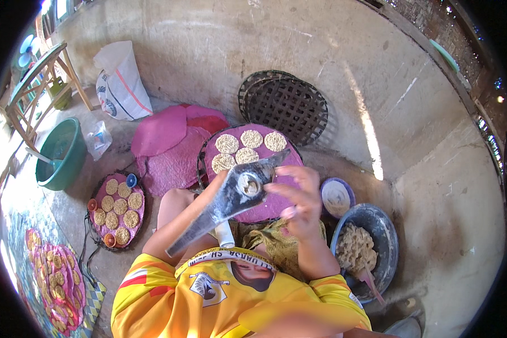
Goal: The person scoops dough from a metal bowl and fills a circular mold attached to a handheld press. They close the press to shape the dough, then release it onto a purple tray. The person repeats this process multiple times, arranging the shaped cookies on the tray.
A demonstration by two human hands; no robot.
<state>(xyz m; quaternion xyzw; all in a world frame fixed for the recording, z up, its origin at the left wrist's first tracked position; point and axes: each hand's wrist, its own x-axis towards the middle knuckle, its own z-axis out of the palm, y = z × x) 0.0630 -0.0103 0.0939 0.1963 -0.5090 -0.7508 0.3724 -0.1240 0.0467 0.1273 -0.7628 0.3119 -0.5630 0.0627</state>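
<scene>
Over the pink-lined round tray (265,212), btwn both hands, is a dark tapered plank (226,198), slanting from lower L to upper R w/ a pale doughy lump (249,184) in its round central opening. L hand (216,185) is at the plank's L side, mostly hidden behind it; can't tell if its fingers grip or just support. R hand (299,194) is just R of the opening, fingers spread & loosely curled, tips by the plank's R edge; can't tell if they touch. So lump sits btwn the hands, nearer R fingertips.

Beyond plank, 5 noodle discs (252,138) visible on the tray's far part. R of R hand: purple-rimmed bowl (352,194) w/ white stuff, then blue-gray basin (391,253) w/ dough mass (356,248) & pink-handled tool (372,285). White cylinder (225,234) just below plank, near lap. Far L: smaller tray w/ more discs (120,206) on floor.
</scene>
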